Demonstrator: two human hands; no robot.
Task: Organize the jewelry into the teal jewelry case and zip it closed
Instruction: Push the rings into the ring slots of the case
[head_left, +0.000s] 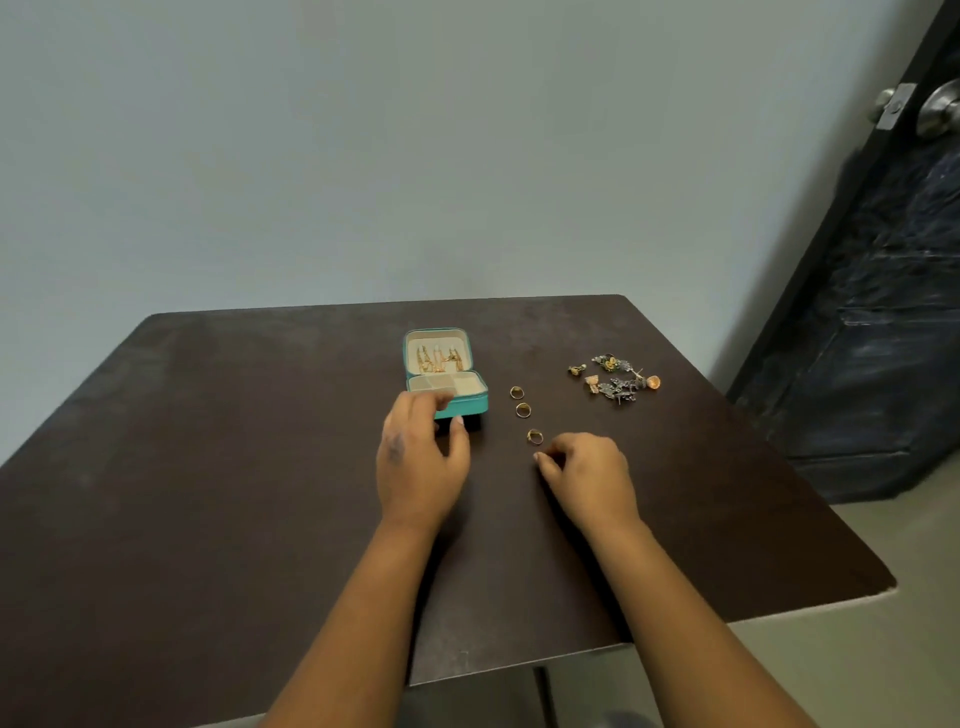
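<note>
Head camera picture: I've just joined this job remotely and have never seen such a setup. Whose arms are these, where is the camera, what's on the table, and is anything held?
There is no machine here: a person works with two bare hands, and the single picture comes from a wide-angle camera on their head, looking forward and down.

On the dark brown table stands a small teal zip-up jewelry case, lid open, with gold chains hanging inside the lid. Right of it lie three gold rings in a row, and further right a loose pile of ornate earrings.

The left hand is at the case's front, fingers on its near edge and thumb by its front wall. The right hand is just near of the closest ring, fingertips pinched together; whether they hold something tiny is too small to tell.
</note>
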